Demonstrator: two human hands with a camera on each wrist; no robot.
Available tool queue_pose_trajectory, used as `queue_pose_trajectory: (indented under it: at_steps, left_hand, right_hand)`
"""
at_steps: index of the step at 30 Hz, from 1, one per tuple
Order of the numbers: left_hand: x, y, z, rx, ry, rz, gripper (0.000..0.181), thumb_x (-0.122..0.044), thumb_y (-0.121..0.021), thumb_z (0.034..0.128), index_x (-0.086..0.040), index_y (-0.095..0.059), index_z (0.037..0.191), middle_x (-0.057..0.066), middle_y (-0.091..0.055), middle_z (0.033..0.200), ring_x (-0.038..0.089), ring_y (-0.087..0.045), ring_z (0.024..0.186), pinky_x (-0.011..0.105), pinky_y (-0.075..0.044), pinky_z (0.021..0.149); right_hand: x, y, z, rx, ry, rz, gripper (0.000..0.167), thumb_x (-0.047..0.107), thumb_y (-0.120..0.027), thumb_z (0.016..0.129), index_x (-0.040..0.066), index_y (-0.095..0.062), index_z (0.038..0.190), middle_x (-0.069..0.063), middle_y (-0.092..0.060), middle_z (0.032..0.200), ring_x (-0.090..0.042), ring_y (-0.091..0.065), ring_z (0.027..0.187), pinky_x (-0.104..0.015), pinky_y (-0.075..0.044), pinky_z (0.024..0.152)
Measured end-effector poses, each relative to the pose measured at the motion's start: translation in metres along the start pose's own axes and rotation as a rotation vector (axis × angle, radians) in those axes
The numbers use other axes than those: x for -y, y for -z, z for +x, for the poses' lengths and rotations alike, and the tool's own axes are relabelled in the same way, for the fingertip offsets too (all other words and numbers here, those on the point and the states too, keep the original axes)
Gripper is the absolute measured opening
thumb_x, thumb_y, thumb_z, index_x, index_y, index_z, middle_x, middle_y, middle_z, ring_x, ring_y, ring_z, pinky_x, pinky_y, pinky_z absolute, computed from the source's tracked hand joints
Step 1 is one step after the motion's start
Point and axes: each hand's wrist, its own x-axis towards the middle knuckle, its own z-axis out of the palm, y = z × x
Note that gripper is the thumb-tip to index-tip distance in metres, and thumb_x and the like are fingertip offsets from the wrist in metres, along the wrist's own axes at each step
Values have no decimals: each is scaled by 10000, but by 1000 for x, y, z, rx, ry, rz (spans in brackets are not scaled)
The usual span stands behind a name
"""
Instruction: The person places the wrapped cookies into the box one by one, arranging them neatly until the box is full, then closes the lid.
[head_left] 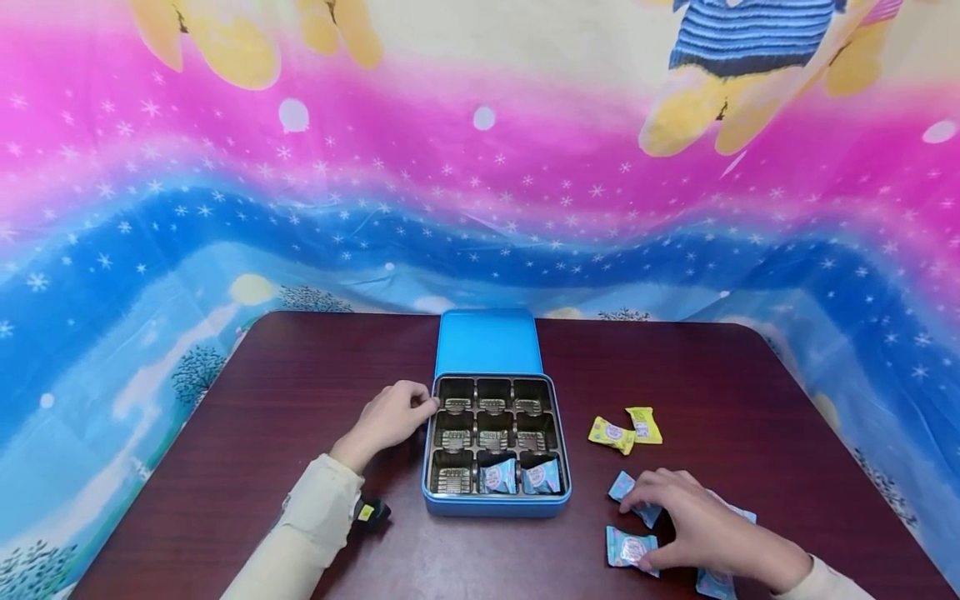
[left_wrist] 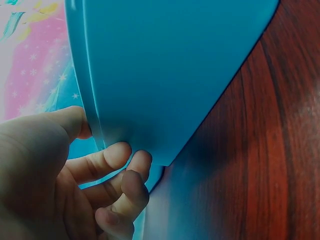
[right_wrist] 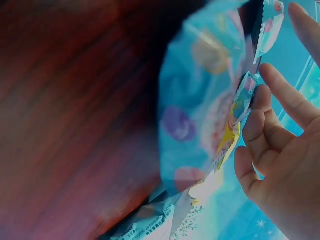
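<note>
A blue tin box (head_left: 495,506) with its lid (head_left: 489,343) raised stands mid-table. Its brown compartment tray (head_left: 492,421) holds two blue-wrapped candies, the middle one (head_left: 498,477) and the right one (head_left: 542,477), in the front row. My left hand (head_left: 390,421) holds the tin's left rim, thumb at the edge and fingers against the outer wall (left_wrist: 165,75). My right hand (head_left: 693,521) reaches over loose blue candies with fingers spread. Its thumb is at the near candy (head_left: 630,548), its fingertips at a farther one (head_left: 622,486). In the right wrist view a candy (right_wrist: 200,110) looms close.
Two yellow candies (head_left: 611,435) lie right of the tin. Another blue candy (head_left: 716,583) lies partly under the right hand. A small black object (head_left: 371,515) is beside the left sleeve. A printed cloth (head_left: 480,192) hangs behind the dark red table (head_left: 337,350).
</note>
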Motion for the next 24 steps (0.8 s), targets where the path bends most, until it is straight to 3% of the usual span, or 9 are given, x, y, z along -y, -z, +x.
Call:
queue_pose_trajectory:
  at_steps: [6,16,24]
  left_hand:
    - [0,-2,0,0,-1,-5,345,-346,-622,964,-209,-537,659,-66,-460,585,143,-443,558,308,-346,559]
    - [-3,-1,0,1,-10,0,340,-361,-624,959,-216,-545,662,-70,-450,585,138,-438,562,311,-347,561]
    - [-2,1,-1,-3,-4,-5,326,-347,-628,958,-216,-555,669,-68,-461,592,140,-455,567,315,-349,556]
  right_hand:
    - [0,-5,-1,-25,8,-52,456,654,-779,749,393,-676,1107,249,-549,1044,28,-488,957,-371,-376,809]
    - [-3,-7,0,-77,2,-81,245,575,-774,814,441,-680,996,279,-518,991,29,-495,952,-372,-378,814]
    - [-4,-10,3,-205,18,-168,234,421,-850,776,402,-715,965,259,-534,946,37,-485,917,-355,-376,790]
